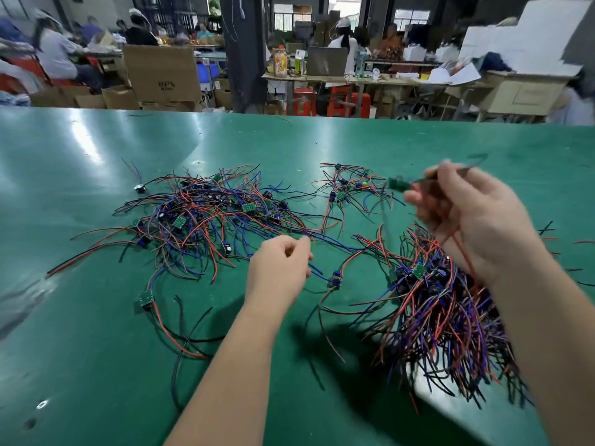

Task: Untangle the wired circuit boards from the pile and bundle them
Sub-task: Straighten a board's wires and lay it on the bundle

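The right hand [476,220] is up at 3 o'clock. Its fingers are curled around the wires of a circuit board [399,183], which shows only as a blur just off the fingertips. A red lead [462,252] trails from the palm down toward the bundle [444,317], which lies on the green surface [96,149] at 4 o'clock. Near centre, the left hand [278,265] has its fingers curled in and seems to pinch a blue wire [318,273] that runs to a small board [335,280] beside it. The tangled pile [206,214] sits at 10 o'clock, with a smaller cluster [347,188] at 1 o'clock.

The main risk is probably the trailing red lead. If it is caught among the gathered wires, lifting higher could drag boards out and loosen the bundle. The blue wire appears to head back toward the pile, so a sharp tug there might tighten a knot or strain a solder joint. The blurred board could also swing and hook the small cluster.
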### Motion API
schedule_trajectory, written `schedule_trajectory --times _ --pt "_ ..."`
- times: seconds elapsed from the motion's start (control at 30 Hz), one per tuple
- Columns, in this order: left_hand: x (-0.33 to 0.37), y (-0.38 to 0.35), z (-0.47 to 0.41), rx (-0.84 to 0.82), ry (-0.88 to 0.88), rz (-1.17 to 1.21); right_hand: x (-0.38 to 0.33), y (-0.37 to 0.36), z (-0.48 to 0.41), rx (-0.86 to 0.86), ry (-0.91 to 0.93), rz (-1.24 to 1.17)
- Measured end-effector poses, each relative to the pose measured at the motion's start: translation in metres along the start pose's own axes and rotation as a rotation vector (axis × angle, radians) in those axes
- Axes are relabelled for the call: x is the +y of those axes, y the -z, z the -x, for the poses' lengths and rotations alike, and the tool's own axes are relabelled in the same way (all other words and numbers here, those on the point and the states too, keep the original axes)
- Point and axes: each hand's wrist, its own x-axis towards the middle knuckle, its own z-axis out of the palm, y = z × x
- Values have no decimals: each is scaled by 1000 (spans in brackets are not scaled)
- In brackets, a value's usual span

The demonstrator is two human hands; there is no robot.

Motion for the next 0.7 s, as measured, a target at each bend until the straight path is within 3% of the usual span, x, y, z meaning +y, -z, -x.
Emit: schedule_trajectory --times 0.07,0.13,0.27,0.3,0.37,0.47,0.57,0.63,0.7 --pt "-9 -2 -1 45 -70 -306 -10 -9 -30 19 100 192" --pt "-13 -7 1 -1 -81 -381 -12 -17 -65 58 132 441" --pt "-18 -14 3 -63 -75 -427 5 -17 -103 74 -135 1297" --pt "-19 -14 2 -63 -71 -423 11 -17 -100 41 -146 1405" --pt "-19 -13 0 -58 -71 -396 26 -20 -85 -136 -133 1402" --pt "-16 -10 1 -49 -83 -405 52 -24 -53 -422 -252 1386" --pt "-17 -10 -1 -67 -88 -448 73 -25 -25 -610 -281 1446" --pt "-17 -8 -2 -88 -68 -473 87 -23 -11 -634 -225 1515" --pt "-16 -5 -2 -129 -44 -496 97 -20 1 -551 -144 1499"
